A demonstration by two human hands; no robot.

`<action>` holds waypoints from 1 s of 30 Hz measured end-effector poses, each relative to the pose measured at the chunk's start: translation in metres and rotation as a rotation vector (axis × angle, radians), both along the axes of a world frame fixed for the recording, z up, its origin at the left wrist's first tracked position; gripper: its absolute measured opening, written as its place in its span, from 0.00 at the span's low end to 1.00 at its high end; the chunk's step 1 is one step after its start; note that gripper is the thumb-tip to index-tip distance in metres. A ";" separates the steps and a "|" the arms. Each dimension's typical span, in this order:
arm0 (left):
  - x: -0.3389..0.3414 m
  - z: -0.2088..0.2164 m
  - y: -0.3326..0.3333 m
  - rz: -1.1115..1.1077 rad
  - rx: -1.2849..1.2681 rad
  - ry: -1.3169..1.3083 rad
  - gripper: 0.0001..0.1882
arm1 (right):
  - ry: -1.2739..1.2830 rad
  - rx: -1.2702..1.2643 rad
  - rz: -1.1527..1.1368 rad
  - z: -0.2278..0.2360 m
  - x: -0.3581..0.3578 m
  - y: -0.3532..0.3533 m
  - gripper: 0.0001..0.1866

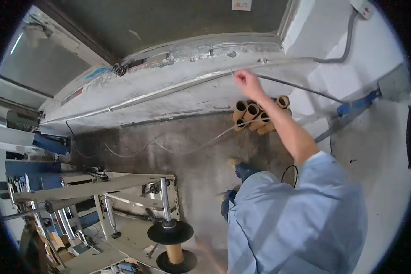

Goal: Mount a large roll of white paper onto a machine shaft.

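Observation:
My right hand [246, 83] is raised on a bare forearm in front of the white wall. Its fingers are curled into a closed grip; what they hold, if anything, is too small to make out. A dark thin line [299, 85] runs behind that wrist toward a blue fitting [356, 105]; I cannot tell whether the hand touches it. Low in the picture, my left hand [203, 245] is smeared by motion. It is nearest a brown cardboard core [174, 254] set between two black discs [170, 232] on a machine's steel shaft [165, 198].
Brown cardboard tubes [253, 109] are stacked against the wall. A clear hose [205, 142] trails over the floor. The beige machine frame [91, 189] with metal rollers stands at left. A pale conduit [169, 89] follows the wall under a dark window [187, 20].

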State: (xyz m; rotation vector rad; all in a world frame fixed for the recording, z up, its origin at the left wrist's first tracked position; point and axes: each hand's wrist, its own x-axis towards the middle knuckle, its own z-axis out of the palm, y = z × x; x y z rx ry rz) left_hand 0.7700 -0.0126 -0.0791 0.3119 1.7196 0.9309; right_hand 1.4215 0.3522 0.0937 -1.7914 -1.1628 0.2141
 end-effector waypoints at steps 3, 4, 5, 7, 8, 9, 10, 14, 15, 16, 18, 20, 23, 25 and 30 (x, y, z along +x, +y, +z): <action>-0.045 -0.025 -0.030 -0.102 0.121 0.296 0.22 | -0.180 0.048 -0.037 0.018 0.043 0.064 0.11; -0.046 -0.025 -0.034 -0.022 0.097 0.376 0.23 | -0.259 -0.003 -0.042 0.021 0.049 0.083 0.11; -0.023 0.003 -0.020 0.064 0.065 0.452 0.23 | -0.400 0.000 -0.026 0.014 0.064 0.099 0.11; 0.037 0.095 0.060 0.388 0.052 0.393 0.29 | -0.506 -0.194 0.030 0.015 0.120 0.101 0.14; 0.035 0.111 0.077 0.421 0.100 0.396 0.30 | -0.545 -0.182 0.090 0.026 0.124 0.106 0.15; 0.045 0.130 0.095 0.415 0.256 0.429 0.28 | -0.603 -0.209 0.136 0.029 0.141 0.115 0.15; 0.028 0.133 0.095 0.339 0.173 0.743 0.26 | -0.520 -0.330 0.194 0.039 0.117 0.127 0.15; 0.022 0.140 0.129 0.289 0.341 0.813 0.18 | -0.735 -0.333 0.283 0.025 0.148 0.152 0.13; 0.020 0.137 0.131 0.326 0.354 0.756 0.17 | -0.739 -0.379 0.290 0.023 0.147 0.160 0.10; 0.019 0.136 0.134 0.297 0.295 0.770 0.18 | -0.736 -0.371 0.314 0.016 0.147 0.165 0.10; 0.013 0.129 0.130 0.278 0.240 0.778 0.18 | -0.745 -0.406 0.348 0.010 0.156 0.173 0.06; -0.004 0.107 0.122 0.192 -0.020 0.836 0.18 | -0.820 -0.386 0.370 0.013 0.170 0.176 0.06; 0.003 0.099 0.104 0.170 0.053 0.861 0.17 | -0.842 -0.299 0.399 0.023 0.143 0.170 0.09; 0.039 0.138 0.126 0.178 -0.001 0.922 0.18 | -0.810 -0.238 0.382 0.034 0.115 0.147 0.12; 0.021 0.128 0.121 0.222 0.089 0.866 0.19 | -0.351 -0.098 0.522 0.020 -0.003 0.111 0.08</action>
